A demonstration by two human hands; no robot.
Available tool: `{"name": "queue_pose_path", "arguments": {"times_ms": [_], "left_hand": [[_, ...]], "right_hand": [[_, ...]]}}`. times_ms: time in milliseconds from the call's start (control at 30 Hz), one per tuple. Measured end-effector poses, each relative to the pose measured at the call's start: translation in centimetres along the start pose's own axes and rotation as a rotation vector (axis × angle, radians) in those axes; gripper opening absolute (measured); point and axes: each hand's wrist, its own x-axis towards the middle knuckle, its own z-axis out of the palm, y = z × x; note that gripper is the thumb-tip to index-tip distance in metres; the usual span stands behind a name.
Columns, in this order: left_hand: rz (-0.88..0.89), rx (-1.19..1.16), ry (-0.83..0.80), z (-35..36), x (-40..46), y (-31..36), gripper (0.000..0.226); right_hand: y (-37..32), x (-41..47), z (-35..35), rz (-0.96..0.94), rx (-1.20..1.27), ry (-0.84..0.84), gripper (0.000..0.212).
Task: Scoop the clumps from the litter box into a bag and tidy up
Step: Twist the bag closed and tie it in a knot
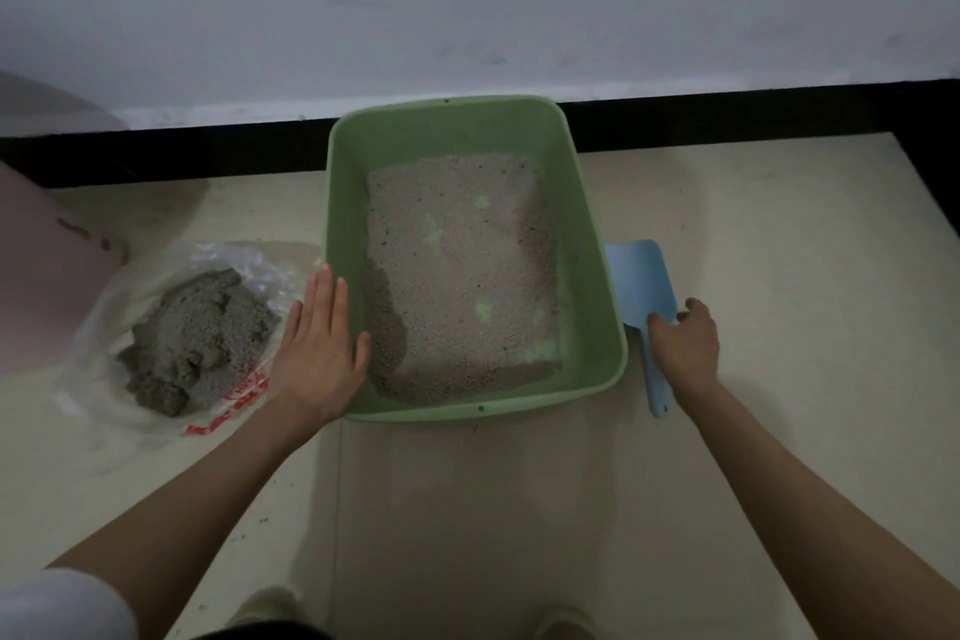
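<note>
A green litter box (597, 276) stands on the floor against the wall, with a thin layer of grey litter (457, 276) and bare green patches showing. My left hand (317, 343) lies flat with straight fingers on the box's left rim. A light blue scoop (644, 281) lies on the floor just right of the box, blade away from me. My right hand (685, 343) curls its fingers over the scoop where blade meets handle. A clear plastic bag (244, 265) with red print lies open at the left, holding a heap of grey clumps (197, 338).
A pink rounded object (47, 276) sits at the far left beside the bag. A black skirting strip (753, 120) runs along the white wall behind the box. My shoes (561, 624) show at the bottom edge on the pale tiled floor.
</note>
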Motion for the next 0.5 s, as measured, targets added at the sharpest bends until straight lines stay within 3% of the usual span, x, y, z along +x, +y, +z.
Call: {"name": "queue_pose_path", "arguments": {"times_ms": [200,367,500], "left_hand": [[0.069,-0.146,-0.086,-1.9,-0.8,-0.4,0.062],[0.177,-0.104,-0.005,-5.4,-3.8,-5.9,0.053],[0.070,-0.136,0.084,-7.5,-5.3,-12.0,0.052]], "right_hand": [[-5.8,-3.0,-0.6,-0.468,-0.170,0.070,0.050],[-10.4,-9.2,3.6,-1.000,-0.533,-0.169,0.050],[-13.1,-13.3,7.7,-1.343,-0.749,-0.308,0.052]]}}
